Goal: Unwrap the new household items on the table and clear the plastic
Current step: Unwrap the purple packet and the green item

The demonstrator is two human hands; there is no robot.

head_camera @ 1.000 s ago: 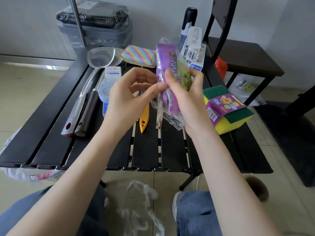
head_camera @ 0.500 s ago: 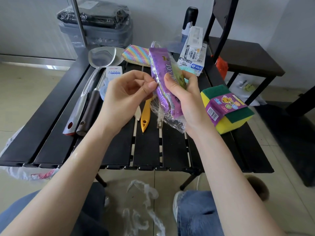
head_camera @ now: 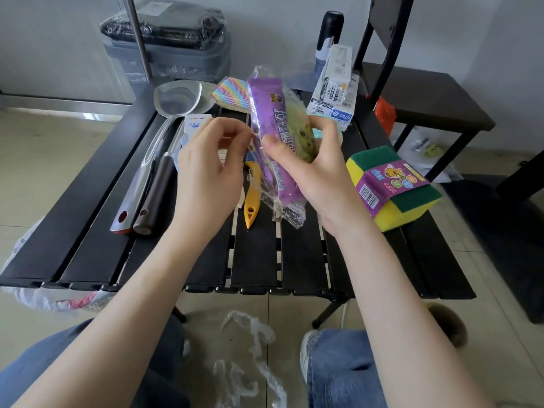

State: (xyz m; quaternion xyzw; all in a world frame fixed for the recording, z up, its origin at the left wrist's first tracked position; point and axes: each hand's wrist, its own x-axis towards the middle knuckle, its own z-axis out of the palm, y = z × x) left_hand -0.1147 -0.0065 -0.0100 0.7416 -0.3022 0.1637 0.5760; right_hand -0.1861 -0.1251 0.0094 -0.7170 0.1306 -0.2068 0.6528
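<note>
Pack [head_camera: 275, 142] held up mid-frame over the table [head_camera: 297, 260], tilted, top leaning to upper left. Purple label faces camera, green item behind it, clear wrap bunched at the lower end.

Right hand [head_camera: 312, 172] grips the pack: thumb across the purple front, fingers curled round the back. Left hand [head_camera: 209, 172] pinches the wrap's left edge between thumb and fingertips, a thin strand of film stretched from the pinch to the pack.

Vs 0.5 s ago: left hand has pulled away to the left, so there's now a gap between it and the pack; before, the thumb was right against it. Right thumb sits lower on the label. Pack is about where it was.

Unchanged on the table: two ladles [head_camera: 153, 172] at left, yellow tool [head_camera: 253, 201] just below the hands, striped cloth [head_camera: 231, 89] top centre, sponge block [head_camera: 391, 187] at right, boxes [head_camera: 335, 89] upper right. Loose plastic [head_camera: 250, 363] on the floor, bottom centre, between the knees.
</note>
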